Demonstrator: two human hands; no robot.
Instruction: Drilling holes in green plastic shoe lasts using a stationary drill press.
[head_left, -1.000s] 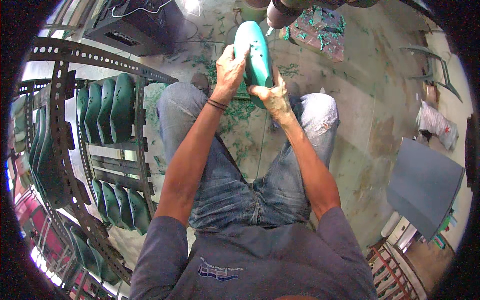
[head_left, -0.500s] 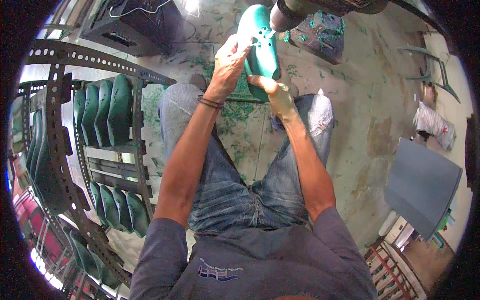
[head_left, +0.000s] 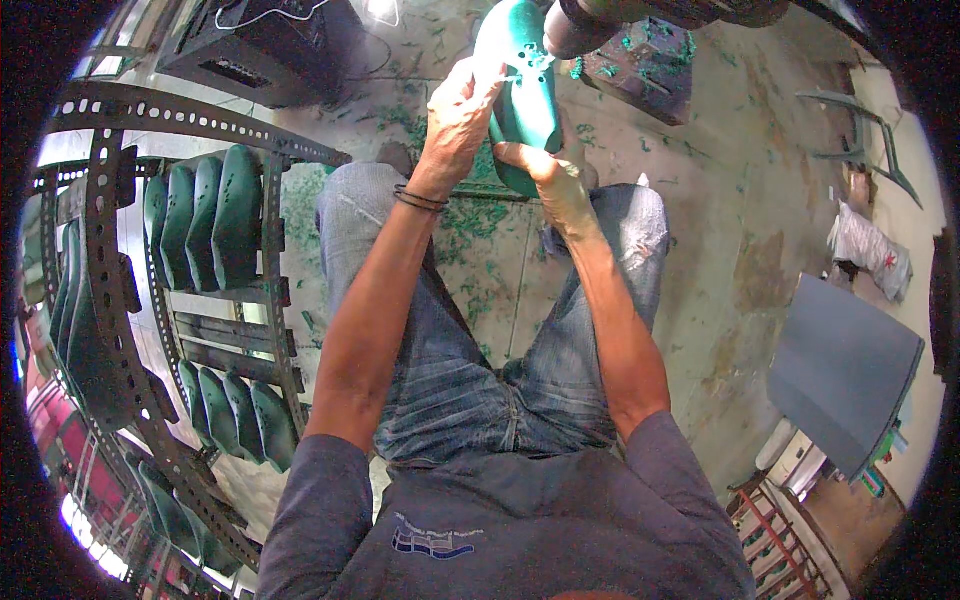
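Hands meet around a green clog that we hold up in front of us, above our knees and close to the top of the view. Our left hand grips the clog along its left edge, the fingers curled and pressed together against the side, the thumb lying on the face that has the round holes. Our right hand cups the lower end of the clog from underneath, the fingers closed on it, though we cannot tell just how each fingertip sits because the shoe hides them. The clog stands nearly upright, tilted a little to the right, and its upper end touches or lies just beside a dark round machine part that enters from the top edge. Thin dark bands circle our left wrist. We sit in blue jeans and a grey shirt, knees apart, over a stained concrete floor strewn with green scraps. To our left stands a metal rack of perforated bars, and on its shelves more green clogs stand packed side by side. To our right, well apart from the hands, lies a grey board, and beyond it a white sack
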